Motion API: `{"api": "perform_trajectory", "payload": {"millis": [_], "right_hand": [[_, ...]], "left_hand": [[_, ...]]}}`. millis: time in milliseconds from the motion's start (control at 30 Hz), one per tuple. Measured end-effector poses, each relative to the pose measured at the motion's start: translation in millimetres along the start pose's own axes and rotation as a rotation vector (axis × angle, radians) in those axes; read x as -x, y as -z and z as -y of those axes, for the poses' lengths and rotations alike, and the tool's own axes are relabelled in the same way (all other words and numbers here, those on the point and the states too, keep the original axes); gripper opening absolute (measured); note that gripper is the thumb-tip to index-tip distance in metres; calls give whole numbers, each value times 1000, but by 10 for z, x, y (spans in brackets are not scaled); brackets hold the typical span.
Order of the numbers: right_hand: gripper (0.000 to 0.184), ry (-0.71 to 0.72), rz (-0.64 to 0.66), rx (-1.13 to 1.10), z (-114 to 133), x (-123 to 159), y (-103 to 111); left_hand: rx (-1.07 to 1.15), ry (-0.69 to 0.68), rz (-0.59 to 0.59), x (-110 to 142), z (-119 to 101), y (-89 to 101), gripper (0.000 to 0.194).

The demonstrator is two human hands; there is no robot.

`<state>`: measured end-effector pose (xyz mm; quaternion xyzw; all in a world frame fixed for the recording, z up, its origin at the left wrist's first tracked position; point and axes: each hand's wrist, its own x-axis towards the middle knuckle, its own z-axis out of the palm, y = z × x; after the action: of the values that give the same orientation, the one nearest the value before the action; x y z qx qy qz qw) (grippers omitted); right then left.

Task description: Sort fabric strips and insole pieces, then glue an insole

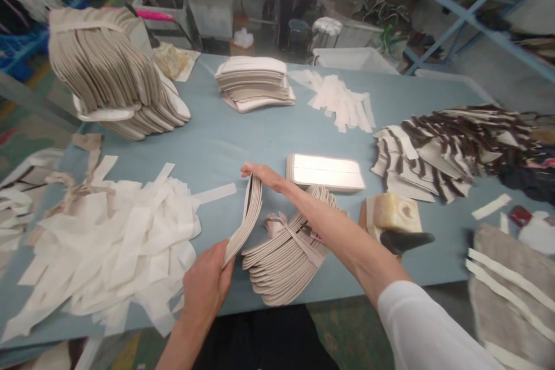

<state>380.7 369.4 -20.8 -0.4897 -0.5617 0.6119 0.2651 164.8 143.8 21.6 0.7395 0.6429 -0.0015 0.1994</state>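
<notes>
1. Item in hand: a thin stack of beige layered pieces (250,214), in front of the person above the blue table (260,141). The stack is bowed, and a narrow gap shows between the layers on its left side.
2. Long axis: it runs from the near left end, beside the body, away and slightly to the right. The curve steepens toward the far end.
3. Left hand (207,280): nearer the body, clamped around the near end, thumb along the right side. From these fingers the stack extends forward and to the right.
4. Right hand (265,174): at the far end, fingers bunched together and apparently clamped there; the thumb cannot be told apart. From these fingers the stack runs back toward the body and to the left.
5. Governing relation: the stack spans the space between the two hands, one at each end, so neither is nearer to it. Its bend appears to depend on how far apart the hands stand.
6. Surroundings: a tied bundle (281,269) lies just to the right of the stack, partly under the right forearm. A white-topped stack (327,170) lies beyond that forearm. Loose white strips (125,237) are heaped to the left.
</notes>
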Motion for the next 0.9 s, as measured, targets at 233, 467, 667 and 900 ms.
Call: {"api": "perform_trajectory", "payload": {"millis": [233,467,667,900], "right_hand": [[62,-11,-94,37,-342,84,0],[55,-110,-206,-55,-397,83,-102],[51,-271,-284,-108,-394,222,-341],[58,-420,-339,-147,-371,431,-498]], "left_hand": [[-82,134,-77,284,206,22,36],[98,308,-231,531,309,-214,40],[208,258,-591,339,264,-405,80],[179,263,-701,346,179,-494,62]]}}
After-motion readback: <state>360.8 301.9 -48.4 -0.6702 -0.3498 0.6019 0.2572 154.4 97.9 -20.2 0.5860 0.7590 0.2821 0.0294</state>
